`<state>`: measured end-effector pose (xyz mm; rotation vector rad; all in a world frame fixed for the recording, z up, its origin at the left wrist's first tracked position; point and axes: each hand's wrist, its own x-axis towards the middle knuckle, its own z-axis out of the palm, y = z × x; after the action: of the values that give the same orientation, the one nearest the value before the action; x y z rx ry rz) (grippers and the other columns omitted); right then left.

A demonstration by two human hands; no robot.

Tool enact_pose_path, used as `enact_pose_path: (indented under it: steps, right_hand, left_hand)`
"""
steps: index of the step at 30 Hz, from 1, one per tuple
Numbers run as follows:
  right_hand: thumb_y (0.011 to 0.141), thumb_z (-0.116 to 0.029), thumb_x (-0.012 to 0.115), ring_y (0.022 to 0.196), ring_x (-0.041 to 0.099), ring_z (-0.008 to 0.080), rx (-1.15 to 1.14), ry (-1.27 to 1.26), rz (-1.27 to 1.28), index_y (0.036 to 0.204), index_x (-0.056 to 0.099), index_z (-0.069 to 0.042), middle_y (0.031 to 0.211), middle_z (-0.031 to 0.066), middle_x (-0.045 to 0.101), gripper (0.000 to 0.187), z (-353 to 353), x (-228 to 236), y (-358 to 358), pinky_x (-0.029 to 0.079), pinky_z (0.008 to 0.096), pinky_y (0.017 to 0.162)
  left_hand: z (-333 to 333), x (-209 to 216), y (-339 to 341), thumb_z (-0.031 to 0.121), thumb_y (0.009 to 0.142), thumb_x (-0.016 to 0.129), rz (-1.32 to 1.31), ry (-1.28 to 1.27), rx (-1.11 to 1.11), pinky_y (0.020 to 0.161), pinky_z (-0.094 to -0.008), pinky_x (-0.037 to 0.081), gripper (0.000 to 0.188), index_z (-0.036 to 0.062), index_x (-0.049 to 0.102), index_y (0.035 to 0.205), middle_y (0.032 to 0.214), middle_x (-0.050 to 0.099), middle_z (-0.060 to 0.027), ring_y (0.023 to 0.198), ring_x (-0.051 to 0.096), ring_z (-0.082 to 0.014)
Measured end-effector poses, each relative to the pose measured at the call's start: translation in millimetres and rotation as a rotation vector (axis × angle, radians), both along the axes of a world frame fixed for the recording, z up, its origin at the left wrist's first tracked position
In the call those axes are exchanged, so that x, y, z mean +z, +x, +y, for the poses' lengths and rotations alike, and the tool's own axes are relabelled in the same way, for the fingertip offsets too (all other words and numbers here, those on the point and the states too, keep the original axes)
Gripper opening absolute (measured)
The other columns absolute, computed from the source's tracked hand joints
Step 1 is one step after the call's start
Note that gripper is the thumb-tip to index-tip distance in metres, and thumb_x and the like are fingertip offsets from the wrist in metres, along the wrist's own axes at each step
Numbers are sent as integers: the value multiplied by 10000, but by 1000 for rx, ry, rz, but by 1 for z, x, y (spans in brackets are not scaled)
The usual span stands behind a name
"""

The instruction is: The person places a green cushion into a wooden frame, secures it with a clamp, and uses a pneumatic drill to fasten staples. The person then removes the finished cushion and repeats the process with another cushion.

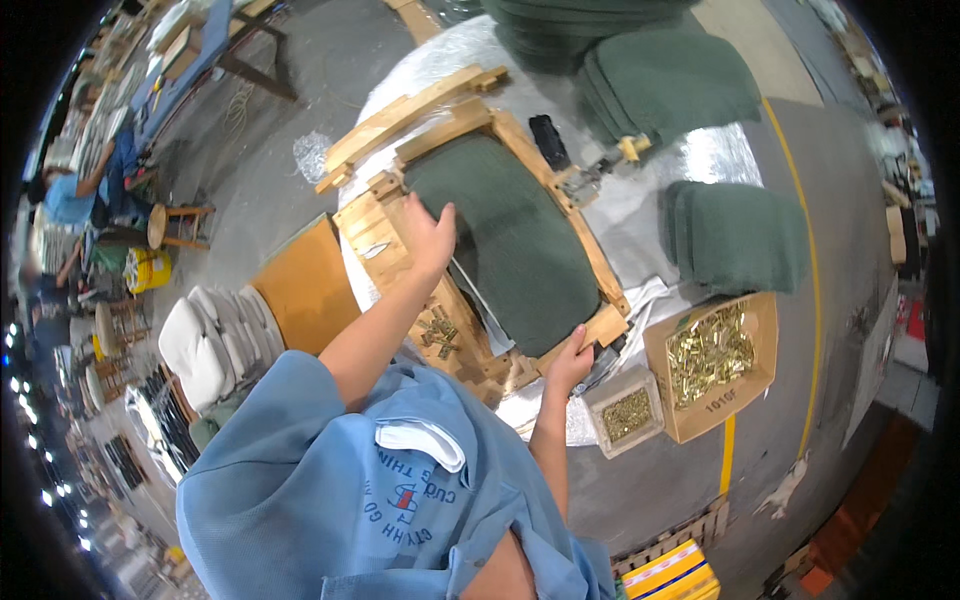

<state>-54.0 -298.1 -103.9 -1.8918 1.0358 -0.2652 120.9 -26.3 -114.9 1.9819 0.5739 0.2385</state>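
Observation:
A dark green padded seat panel lies within a wooden frame on a work surface. My left hand is at the panel's left edge, thumb and fingers apart, with nothing held between them. At the near right corner, my right hand has its fingers closed round the frame's wooden end piece, close to the panel's edge. Part of that grip is hidden. Small brass-coloured metal pieces lie on the wood left of the panel. A metal tool rests by the frame's far right side.
At the right stand a cardboard box of brass-coloured pieces and a smaller tray of tiny fasteners. Stacked green pads lie beyond them. Pale grey pads are piled at the left. A person sits farther off.

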Motion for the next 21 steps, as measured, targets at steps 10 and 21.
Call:
enact_pose_path:
  steps: [10,21]
  right_hand:
    - [1064,-471,616,937,717,377,45,-4,-32,1151,694,108,1041,277,751,591,-9,-19,5,537,458,849]
    - [1072,-488,593,970,714,341,39,1,-6,1177,688,101,1070,246,754,606,-9,-23,6,537,440,866]
  left_hand:
    - [3,32,26,333,946,722,-17,-312,87,1168,-435,391,836,-2,318,1597,1549,472,-284,1439,469,-361]
    - [-2,68,44,301,943,691,207,-710,402,1163,-363,386,818,-70,360,1592,1539,533,-214,1409,516,-283]
